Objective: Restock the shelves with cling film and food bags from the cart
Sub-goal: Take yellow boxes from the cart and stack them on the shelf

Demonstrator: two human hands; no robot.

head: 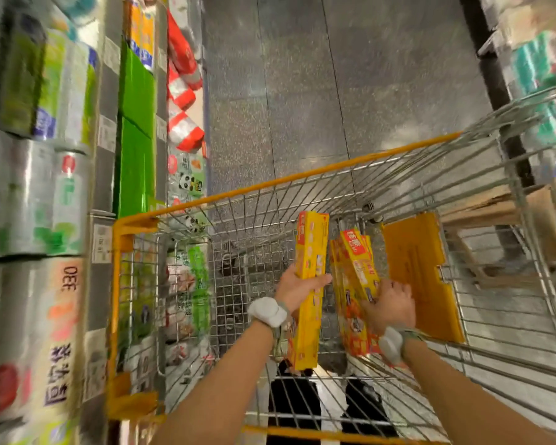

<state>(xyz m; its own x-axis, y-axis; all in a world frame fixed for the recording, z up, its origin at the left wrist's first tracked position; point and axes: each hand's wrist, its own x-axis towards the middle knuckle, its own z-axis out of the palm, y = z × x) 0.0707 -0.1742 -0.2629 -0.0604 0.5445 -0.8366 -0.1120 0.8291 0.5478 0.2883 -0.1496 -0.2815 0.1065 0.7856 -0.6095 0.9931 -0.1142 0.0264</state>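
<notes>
Both hands lift cling film boxes out of the cart, and nothing from this load is on a shelf yet.

The left hand [297, 289] has its fingers curled round one long yellow box [312, 245] and holds it upright over the middle of the cart [302, 178]. Just to its right, the right hand [389, 305] grips a bundle of boxes [353, 258] of the same kind, tilted, near the yellow flap [414, 268]. I judge this as the picking step. These boxes must next go to the shelves [103, 155] on the left, which already look quite full. The green packs [193, 277] behind the left wire wall may be stock in the cart or on a low shelf, I cannot tell, so what is left is unclear.
</notes>
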